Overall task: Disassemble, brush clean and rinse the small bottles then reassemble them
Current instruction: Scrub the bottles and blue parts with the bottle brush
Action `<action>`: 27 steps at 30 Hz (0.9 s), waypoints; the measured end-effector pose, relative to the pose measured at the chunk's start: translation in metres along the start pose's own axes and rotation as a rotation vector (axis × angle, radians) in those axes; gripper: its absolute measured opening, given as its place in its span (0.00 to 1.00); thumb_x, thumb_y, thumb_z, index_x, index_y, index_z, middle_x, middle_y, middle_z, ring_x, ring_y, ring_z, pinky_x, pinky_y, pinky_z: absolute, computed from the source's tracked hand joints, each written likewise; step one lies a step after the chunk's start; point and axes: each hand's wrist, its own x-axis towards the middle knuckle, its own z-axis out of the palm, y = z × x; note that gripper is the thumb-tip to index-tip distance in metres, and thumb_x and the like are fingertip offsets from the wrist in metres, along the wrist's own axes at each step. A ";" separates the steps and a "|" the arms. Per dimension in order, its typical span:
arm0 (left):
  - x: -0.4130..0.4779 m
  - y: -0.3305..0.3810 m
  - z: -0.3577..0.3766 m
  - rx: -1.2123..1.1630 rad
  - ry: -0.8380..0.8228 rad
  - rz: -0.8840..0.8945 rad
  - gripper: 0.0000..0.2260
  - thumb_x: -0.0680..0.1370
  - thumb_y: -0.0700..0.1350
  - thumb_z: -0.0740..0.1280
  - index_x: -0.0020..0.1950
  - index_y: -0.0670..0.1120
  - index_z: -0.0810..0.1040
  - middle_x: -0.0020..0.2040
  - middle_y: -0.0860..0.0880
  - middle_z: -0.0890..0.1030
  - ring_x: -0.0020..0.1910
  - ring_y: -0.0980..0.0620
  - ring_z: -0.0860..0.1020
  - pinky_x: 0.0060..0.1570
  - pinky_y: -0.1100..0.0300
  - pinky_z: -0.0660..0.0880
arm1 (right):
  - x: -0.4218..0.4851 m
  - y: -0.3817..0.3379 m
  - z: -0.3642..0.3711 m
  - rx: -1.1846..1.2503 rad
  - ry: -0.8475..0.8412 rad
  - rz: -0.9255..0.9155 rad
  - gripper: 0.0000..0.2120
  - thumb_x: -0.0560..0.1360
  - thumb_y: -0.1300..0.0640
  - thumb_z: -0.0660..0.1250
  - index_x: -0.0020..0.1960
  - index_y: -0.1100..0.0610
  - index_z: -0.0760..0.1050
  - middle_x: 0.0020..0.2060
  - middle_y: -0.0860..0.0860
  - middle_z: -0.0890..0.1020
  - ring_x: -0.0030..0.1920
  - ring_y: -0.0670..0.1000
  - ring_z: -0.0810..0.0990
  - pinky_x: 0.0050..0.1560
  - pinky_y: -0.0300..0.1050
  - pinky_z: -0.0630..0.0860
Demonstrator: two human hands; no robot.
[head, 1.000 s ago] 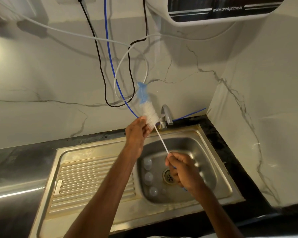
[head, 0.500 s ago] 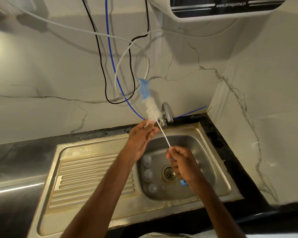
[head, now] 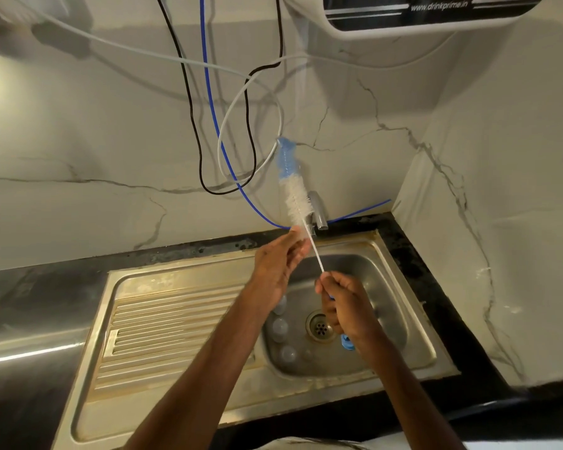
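sink: brushed steel, dull, stained | brush: soft bristles, thin twisted stem | bottles: cloudy plastic | wall: glossy veined marble look | surface: dark polished stone | tap: shiny metal

Only one piece of writing can be read: the web address "www.drinkprime.in", in pale slanted letters on the black panel of the white wall unit at the top right. Pale horizontal stripes run on either side of it along the same panel, and they carry no letters. Nothing else shows legible text, numbers or signs — neither the sink, the walls nor the cables.
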 end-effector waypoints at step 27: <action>0.019 0.026 -0.010 0.060 0.050 0.135 0.08 0.81 0.40 0.69 0.58 0.38 0.81 0.47 0.40 0.85 0.44 0.47 0.86 0.52 0.55 0.83 | -0.016 0.002 0.003 -0.010 -0.035 -0.008 0.16 0.86 0.58 0.56 0.41 0.60 0.73 0.25 0.50 0.62 0.21 0.43 0.57 0.20 0.32 0.54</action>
